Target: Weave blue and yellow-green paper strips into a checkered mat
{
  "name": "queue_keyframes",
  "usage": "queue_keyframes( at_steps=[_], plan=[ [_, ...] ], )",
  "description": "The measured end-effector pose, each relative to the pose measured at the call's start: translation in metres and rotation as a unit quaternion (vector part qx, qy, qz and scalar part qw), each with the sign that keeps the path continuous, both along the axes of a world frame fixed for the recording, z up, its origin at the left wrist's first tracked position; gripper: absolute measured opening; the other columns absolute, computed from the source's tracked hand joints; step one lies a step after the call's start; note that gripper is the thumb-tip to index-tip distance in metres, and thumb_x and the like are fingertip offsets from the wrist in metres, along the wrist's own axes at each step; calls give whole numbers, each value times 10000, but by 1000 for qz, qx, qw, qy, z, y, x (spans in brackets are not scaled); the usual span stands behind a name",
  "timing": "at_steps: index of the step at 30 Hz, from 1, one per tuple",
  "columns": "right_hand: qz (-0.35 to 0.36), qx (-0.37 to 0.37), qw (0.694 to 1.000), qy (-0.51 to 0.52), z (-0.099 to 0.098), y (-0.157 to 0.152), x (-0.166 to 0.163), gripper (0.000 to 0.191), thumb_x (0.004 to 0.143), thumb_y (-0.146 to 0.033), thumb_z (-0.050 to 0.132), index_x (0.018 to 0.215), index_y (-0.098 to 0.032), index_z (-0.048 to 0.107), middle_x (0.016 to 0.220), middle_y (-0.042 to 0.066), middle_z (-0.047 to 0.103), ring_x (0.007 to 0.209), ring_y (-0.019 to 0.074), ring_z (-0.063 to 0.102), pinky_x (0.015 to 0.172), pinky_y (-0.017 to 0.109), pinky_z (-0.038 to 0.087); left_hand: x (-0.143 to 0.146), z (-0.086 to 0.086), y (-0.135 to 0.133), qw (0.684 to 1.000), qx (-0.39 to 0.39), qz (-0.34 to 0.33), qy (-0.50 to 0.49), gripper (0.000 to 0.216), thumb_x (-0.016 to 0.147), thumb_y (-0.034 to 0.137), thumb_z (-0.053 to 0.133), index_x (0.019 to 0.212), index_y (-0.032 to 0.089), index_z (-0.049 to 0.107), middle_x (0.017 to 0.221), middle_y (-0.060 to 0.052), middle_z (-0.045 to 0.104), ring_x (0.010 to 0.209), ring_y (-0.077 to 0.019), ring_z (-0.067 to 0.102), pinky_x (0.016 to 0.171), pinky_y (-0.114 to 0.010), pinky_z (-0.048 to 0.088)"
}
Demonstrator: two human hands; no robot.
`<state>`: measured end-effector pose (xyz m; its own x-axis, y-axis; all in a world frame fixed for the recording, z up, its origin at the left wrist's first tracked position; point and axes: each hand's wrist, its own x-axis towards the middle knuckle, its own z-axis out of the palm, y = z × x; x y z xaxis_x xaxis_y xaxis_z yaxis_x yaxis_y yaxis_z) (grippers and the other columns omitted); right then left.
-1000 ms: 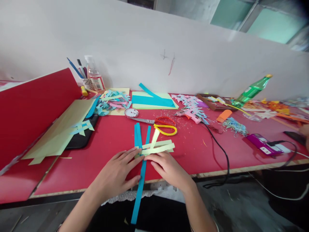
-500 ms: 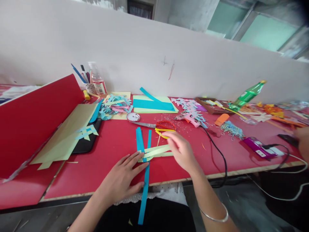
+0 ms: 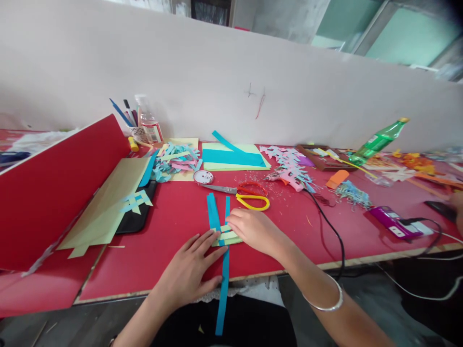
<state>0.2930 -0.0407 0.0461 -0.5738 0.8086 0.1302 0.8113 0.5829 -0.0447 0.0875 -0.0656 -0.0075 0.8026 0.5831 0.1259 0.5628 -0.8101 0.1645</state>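
Observation:
My left hand (image 3: pixel 190 267) lies flat, fingers spread, on the left ends of pale yellow-green paper strips (image 3: pixel 227 235) near the table's front edge. Blue paper strips (image 3: pixel 213 212) run across these, woven with them. One narrow blue strip (image 3: pixel 223 294) hangs past the edge toward my lap. My right hand (image 3: pixel 258 233) has its fingertips pinched at the pale strips, just right of the narrow blue strip; its palm covers their right ends. Beyond it lie scissors (image 3: pixel 253 202) with red and yellow handles.
A pink glue gun (image 3: pixel 289 180) with a black cord lies to the right, near a purple power strip (image 3: pixel 392 222). Paper scraps (image 3: pixel 175 161), a round lid (image 3: pixel 203 177) and blue sheets (image 3: pixel 231 157) lie behind. A red board (image 3: pixel 61 193) stands left; a green bottle (image 3: pixel 379 142) tilts at right.
My right hand has moved left and down along the pale strips, from their right ends toward the blue strips, uncovering the yellow scissor handle. My left hand stays on the strips.

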Motion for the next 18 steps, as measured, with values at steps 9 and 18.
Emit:
queue_keyframes(
  at_steps=[9,18],
  plan=[
    [-61,-36,995,68,-40,22,8,396,800,-249,503,1172,-113,498,1215,140,496,1139,240,443,941,387,380,-1,3,2,1000,-16,-6,-10,484,801,377,446,1267,262,388,1403,-64,271,1258,-259,286,997,-423,316],
    [-47,-64,995,63,-55,27,11,514,843,-336,416,1309,-133,338,1376,102,302,1277,227,245,1028,412,277,-4,5,6,999,-24,-23,0,511,797,425,455,1279,277,371,1404,-71,264,1265,-257,273,1001,-426,301]
  ],
)
